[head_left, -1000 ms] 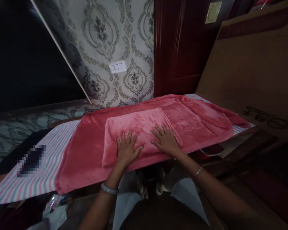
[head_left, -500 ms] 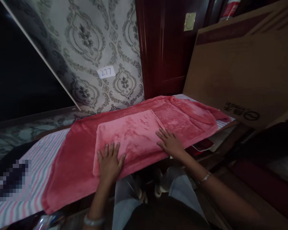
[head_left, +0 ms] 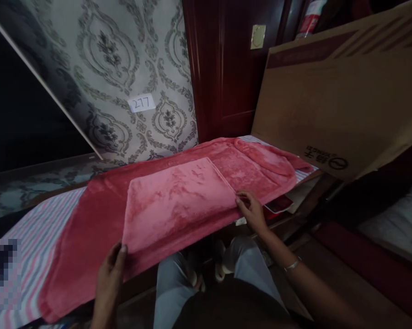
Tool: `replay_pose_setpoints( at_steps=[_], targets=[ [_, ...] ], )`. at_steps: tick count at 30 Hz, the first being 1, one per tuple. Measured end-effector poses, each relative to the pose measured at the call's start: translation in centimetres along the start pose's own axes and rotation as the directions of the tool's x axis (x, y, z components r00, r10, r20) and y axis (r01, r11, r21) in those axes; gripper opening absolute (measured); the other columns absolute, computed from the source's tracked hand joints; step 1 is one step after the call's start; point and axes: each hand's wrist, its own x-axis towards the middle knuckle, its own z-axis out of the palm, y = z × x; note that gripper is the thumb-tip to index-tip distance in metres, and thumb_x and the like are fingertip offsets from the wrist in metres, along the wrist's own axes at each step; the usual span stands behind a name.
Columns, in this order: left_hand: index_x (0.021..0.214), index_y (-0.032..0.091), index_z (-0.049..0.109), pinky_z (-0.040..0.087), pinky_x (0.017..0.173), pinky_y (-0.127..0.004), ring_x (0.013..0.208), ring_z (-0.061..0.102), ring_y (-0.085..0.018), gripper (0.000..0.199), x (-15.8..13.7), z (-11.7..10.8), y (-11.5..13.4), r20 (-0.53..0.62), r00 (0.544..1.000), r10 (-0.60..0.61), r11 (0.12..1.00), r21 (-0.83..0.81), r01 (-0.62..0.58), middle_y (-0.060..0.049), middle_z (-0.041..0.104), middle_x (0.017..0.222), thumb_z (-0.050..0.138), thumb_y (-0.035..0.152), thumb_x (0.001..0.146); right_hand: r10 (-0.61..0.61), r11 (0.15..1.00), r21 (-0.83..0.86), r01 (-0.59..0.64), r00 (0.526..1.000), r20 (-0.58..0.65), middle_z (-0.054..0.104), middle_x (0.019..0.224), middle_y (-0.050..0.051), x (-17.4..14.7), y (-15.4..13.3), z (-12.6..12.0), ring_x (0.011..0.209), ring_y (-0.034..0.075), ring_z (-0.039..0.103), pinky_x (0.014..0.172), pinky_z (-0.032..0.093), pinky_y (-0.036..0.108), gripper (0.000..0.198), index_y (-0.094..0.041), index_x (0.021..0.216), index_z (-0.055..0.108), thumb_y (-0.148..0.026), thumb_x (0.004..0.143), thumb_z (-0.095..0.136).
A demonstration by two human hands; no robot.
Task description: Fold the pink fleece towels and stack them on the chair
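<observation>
A folded pink fleece cloth (head_left: 178,196) lies flat as a rectangle on a larger, darker pink blanket (head_left: 99,219). My left hand (head_left: 110,269) pinches the near left corner of the folded cloth between thumb and fingers. At its near right corner, my right hand (head_left: 252,210) grips the edge with the fingertips bent over it. The cloth's near edge runs between the two hands. Beneath the blanket shows a striped sheet (head_left: 55,228) in white, pink and grey.
Behind the blanket are a patterned wall with a paper label (head_left: 141,103) and a dark red wooden door (head_left: 222,68). A large cardboard box (head_left: 329,100) leans at the right. My legs (head_left: 173,278) are close to the near edge.
Both hands were lying flat with fingers spread on the folded cloth. They have slid to its near left and right corners and closed on them. The view has shifted slightly.
</observation>
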Motion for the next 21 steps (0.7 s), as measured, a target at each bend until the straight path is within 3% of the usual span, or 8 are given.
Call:
replay_pose_setpoints(
  at_steps=[3, 7, 12, 18, 21],
  targets=[
    [0.107, 0.016, 0.069, 0.042, 0.107, -0.048, 0.121, 0.057, -0.035, 0.061, 0.8, -0.4, -0.3, 0.009, 0.996, -0.092, 0.993, -0.068, 0.092, -0.011, 0.071, 0.114, 0.06, 0.062, 0.068, 0.0, 0.999, -0.033, 0.0, 1.0, 0.017, 0.066, 0.094, 0.008, 0.1, -0.5, -0.3, 0.091, 0.023, 0.061, 0.085, 0.048, 0.037, 0.027, -0.02, 0.09, 0.066, -0.045, 0.085, 0.057],
    [0.104, 0.02, 0.071, 0.042, 0.107, -0.047, 0.118, 0.06, -0.03, 0.056, 2.1, -0.5, -1.1, 0.091, 0.99, -0.111, 0.963, -0.238, 0.13, -0.008, 0.072, 0.112, 0.063, 0.061, 0.067, 0.086, 0.995, -0.051, -0.083, 0.995, 0.044, 0.066, 0.089, 0.007, 0.9, -0.3, 0.0, 0.087, 0.023, 0.059, 0.082, 0.047, 0.037, 0.03, -0.02, 0.086, 0.066, -0.048, 0.078, 0.06],
    [0.091, 0.023, 0.074, 0.037, 0.113, -0.046, 0.124, 0.055, -0.031, 0.041, 3.2, -0.7, -0.9, 0.102, 0.992, -0.071, 0.983, -0.163, 0.087, -0.007, 0.072, 0.113, 0.072, 0.052, 0.062, 0.087, 0.996, -0.025, -0.085, 0.991, 0.097, 0.062, 0.078, 0.004, 2.2, -0.2, 1.1, 0.081, 0.022, 0.056, 0.079, 0.044, 0.035, 0.027, -0.021, 0.074, 0.062, -0.048, 0.071, 0.061],
    [0.108, 0.02, 0.07, 0.037, 0.113, -0.045, 0.126, 0.054, -0.031, 0.059, 2.9, -0.8, -2.0, 0.062, 0.993, -0.106, 0.959, -0.257, 0.118, -0.007, 0.07, 0.121, 0.064, 0.06, 0.065, 0.221, 0.974, 0.038, -0.221, 0.975, 0.009, 0.053, 0.064, -0.001, 2.1, 0.2, 0.7, 0.063, 0.017, 0.047, 0.064, 0.038, 0.03, 0.032, -0.022, 0.069, 0.052, -0.053, 0.075, 0.051],
    [0.11, 0.02, 0.07, 0.032, 0.116, -0.045, 0.131, 0.05, -0.032, 0.059, 2.9, -1.1, -3.2, 0.034, 0.987, -0.16, 0.97, -0.183, 0.163, -0.008, 0.066, 0.129, 0.066, 0.057, 0.064, 0.225, 0.974, 0.02, -0.226, 0.974, 0.035, 0.049, 0.061, -0.002, 1.7, 0.6, 0.4, 0.062, 0.016, 0.045, 0.062, 0.037, 0.029, 0.033, -0.023, 0.067, 0.05, -0.055, 0.074, 0.052]
  ],
)
